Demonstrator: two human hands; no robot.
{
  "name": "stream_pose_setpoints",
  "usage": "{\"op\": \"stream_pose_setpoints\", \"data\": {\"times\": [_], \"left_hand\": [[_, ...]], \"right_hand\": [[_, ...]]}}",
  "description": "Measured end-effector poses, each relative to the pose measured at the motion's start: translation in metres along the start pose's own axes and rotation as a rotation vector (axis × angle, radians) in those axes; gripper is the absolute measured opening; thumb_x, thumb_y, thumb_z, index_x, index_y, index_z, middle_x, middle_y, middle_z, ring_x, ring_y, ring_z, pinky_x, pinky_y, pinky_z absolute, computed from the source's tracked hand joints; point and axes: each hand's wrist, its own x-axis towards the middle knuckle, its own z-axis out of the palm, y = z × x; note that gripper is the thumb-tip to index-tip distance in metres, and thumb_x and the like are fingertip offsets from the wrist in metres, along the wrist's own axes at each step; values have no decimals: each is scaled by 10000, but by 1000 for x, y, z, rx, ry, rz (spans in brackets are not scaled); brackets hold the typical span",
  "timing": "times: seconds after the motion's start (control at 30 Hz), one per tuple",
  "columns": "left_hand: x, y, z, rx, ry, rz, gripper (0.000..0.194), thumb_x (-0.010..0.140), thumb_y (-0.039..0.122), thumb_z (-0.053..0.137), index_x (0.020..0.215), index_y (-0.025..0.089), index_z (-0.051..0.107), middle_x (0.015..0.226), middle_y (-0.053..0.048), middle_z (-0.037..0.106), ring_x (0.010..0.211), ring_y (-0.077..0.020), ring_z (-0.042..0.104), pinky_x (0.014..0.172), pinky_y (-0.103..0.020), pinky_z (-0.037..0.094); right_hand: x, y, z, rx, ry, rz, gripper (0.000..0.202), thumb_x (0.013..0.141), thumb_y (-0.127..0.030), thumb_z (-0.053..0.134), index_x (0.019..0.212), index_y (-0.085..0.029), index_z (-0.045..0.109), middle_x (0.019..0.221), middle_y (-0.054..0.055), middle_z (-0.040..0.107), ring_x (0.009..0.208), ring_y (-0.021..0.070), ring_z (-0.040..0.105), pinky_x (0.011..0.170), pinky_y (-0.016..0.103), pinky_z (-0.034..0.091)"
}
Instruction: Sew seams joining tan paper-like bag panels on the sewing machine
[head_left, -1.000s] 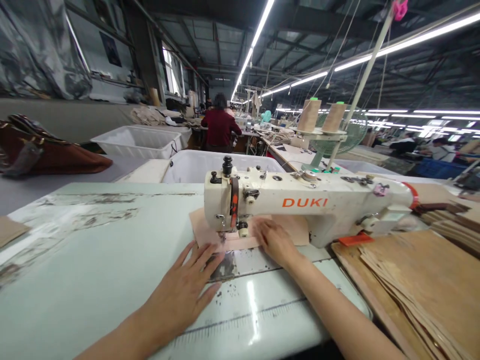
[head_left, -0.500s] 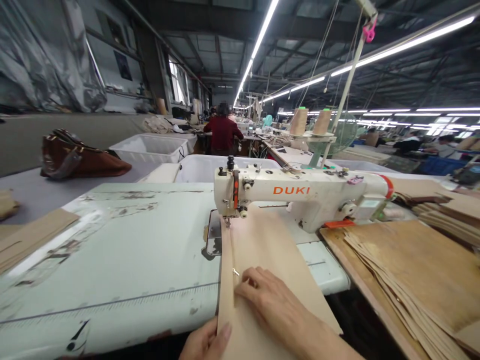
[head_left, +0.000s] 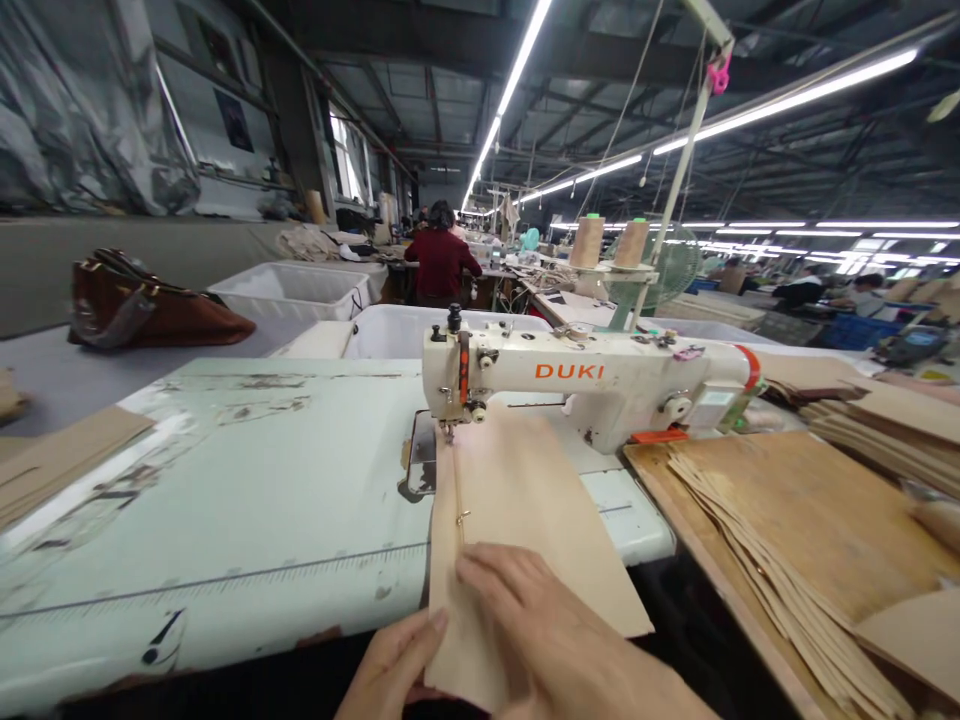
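A beige fabric panel (head_left: 547,510) lies under the needle of a white sewing machine (head_left: 577,375) and hangs over the table's front edge. A zipper with a small metal zipper pull (head_left: 463,517) runs along its left part. My left hand (head_left: 397,655) pinches the panel's left edge, thumb on top and fingers beneath. My right hand (head_left: 525,610) rests on the panel just below the zipper pull, fingers stretched forward and pressing down beside the zipper. The fabric's far end is partly hidden behind the machine head.
To the right, a wooden board (head_left: 810,510) carries a stack of beige strips (head_left: 750,550). More beige pieces (head_left: 67,460) lie at left. A brown handbag (head_left: 157,305) and white bins (head_left: 300,290) stand behind. Thread cones (head_left: 589,243) are above the machine; a person (head_left: 442,255) sits ahead.
The panel has moved forward under the needle, and the zipper pull is nearer the machine. My right hand has flattened from a pinch near the pull. The view has shifted slightly.
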Motion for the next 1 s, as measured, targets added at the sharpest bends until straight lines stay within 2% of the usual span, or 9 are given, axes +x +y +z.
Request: {"op": "stream_pose_setpoints", "data": {"times": [0.07,0.13,0.2,0.3,0.4,0.5,0.6,0.7,1.0], "left_hand": [[0,5,1,32,-21,37,604,663,704,749,955,175,753,1102,-92,721,1068,-332,646,802,-379,575],[2,11,0,71,-144,76,558,751,690,677,926,168,763,1036,-94,743,997,-310,681,825,-375,565],[5,16,-4,146,-219,95,593,832,695,574,806,134,765,827,-112,755,760,-272,724,700,-337,575],[9,16,-16,247,-152,93,640,876,684,517,678,114,730,616,-106,706,520,-212,680,497,-259,512],[10,12,-23,235,-81,39,548,824,634,651,840,96,749,754,-124,749,656,-245,724,582,-282,563],[7,15,-18,94,-85,-44,570,853,615,638,1011,73,718,974,-177,748,875,-293,734,763,-360,595],[4,23,-7,-125,-154,-83,507,932,537,582,1099,67,678,1068,-197,725,1004,-298,707,869,-384,575],[4,28,-1,-231,-201,-77,445,955,478,583,1117,73,672,1108,-190,716,1067,-311,680,905,-406,565],[8,26,-3,-231,-258,-21,380,923,440,632,1070,98,709,1085,-155,733,1053,-319,682,920,-431,550]], "right_hand": [[-13,-8,15,-59,-19,-87,762,888,-218,598,1525,-96,199,1531,189,318,1424,301,285,1182,473,257],[-17,-10,21,-34,6,-42,698,888,-109,507,1521,-73,214,1511,190,361,1412,278,326,1195,474,230],[-13,-8,13,112,46,51,554,919,-77,428,1467,-123,358,1396,141,521,1301,221,483,1145,397,342],[-1,0,-18,343,23,151,357,1013,-138,341,1287,-220,555,1121,43,681,1041,162,640,935,282,495],[8,4,-40,395,-18,122,279,1032,-187,363,1178,-211,600,1116,34,671,1050,158,625,931,267,480],[13,1,-41,386,-22,66,245,1023,-173,377,1147,-188,589,1272,58,605,1187,167,558,1018,282,430],[15,-3,-32,405,-55,95,252,1033,-185,347,1150,-193,570,1090,44,670,1000,161,634,890,266,484],[17,-3,-26,421,-74,121,240,1038,-198,336,1100,-199,567,933,23,665,827,153,627,775,252,481],[17,-6,-23,382,-41,144,188,1033,-186,325,946,-200,491,811,-7,541,733,134,521,684,238,408]]}}
